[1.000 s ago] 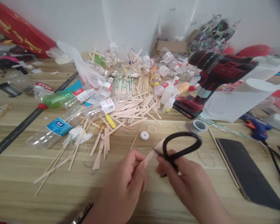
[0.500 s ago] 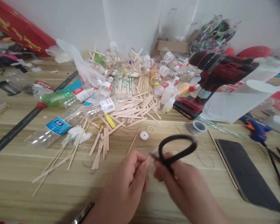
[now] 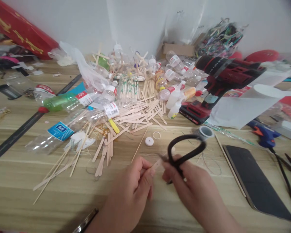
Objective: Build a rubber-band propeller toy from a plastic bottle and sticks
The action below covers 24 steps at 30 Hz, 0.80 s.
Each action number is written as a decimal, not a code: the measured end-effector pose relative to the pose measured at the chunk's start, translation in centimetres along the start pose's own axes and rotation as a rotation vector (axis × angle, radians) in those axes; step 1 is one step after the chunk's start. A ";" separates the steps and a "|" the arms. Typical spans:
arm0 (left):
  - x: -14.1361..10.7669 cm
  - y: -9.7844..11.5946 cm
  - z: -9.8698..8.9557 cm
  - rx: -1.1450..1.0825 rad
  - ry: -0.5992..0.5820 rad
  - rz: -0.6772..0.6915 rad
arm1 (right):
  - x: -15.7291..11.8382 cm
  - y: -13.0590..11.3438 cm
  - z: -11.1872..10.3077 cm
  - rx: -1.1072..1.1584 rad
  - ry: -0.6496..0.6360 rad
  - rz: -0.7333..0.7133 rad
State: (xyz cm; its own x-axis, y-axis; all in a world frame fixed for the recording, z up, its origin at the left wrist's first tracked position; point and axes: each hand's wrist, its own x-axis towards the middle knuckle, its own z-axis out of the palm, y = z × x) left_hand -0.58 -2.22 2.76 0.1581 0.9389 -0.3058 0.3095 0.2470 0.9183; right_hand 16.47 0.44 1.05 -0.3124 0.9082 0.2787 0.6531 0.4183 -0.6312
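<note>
My left hand (image 3: 134, 187) is closed, thumb against fingers, around a wooden craft stick (image 3: 156, 164) whose end pokes out towards the right. Black-handled scissors (image 3: 184, 158) are gripped in my right hand (image 3: 196, 184), one handle loop standing up over the fingers. The metal point of the scissors is at the stick's exposed end; whether it touches the wood I cannot tell. Just beyond my hands lie a small white disc (image 3: 149, 141) with a centre hole and a thin pale ring (image 3: 156, 135).
Loose craft sticks (image 3: 135, 113) and plastic bottles (image 3: 60, 131) crowd the table ahead. At the right are a red-black cordless drill (image 3: 223, 77), a tape roll (image 3: 205, 132), a phone (image 3: 254, 181) and a blue glue gun (image 3: 264, 132). Thin skewers (image 3: 80, 149) lie at left.
My right hand and the scissors have shifted slightly right, so more of the craft stick's end shows. My left hand stays almost still.
</note>
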 end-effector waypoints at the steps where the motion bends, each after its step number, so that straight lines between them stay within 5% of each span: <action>1: 0.0 0.0 0.0 -0.008 0.000 0.000 | -0.1 0.0 0.0 0.002 0.000 0.012; 17: 0.4 -0.1 0.1 -0.069 -0.022 0.004 | -0.5 -0.2 0.3 0.122 -0.126 0.073; 21: 0.3 0.0 0.0 -0.073 -0.016 0.010 | -0.6 0.2 0.1 0.059 0.047 0.105; 24: 0.2 0.0 -0.1 -0.052 0.012 0.025 | -0.9 0.3 -0.1 -0.032 0.017 0.001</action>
State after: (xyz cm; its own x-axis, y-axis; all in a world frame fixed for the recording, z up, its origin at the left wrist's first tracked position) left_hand -0.64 -2.00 2.70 0.1538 0.9477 -0.2798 0.2565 0.2352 0.9375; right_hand 16.97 -0.21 0.65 -0.3000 0.9087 0.2904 0.6755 0.4173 -0.6080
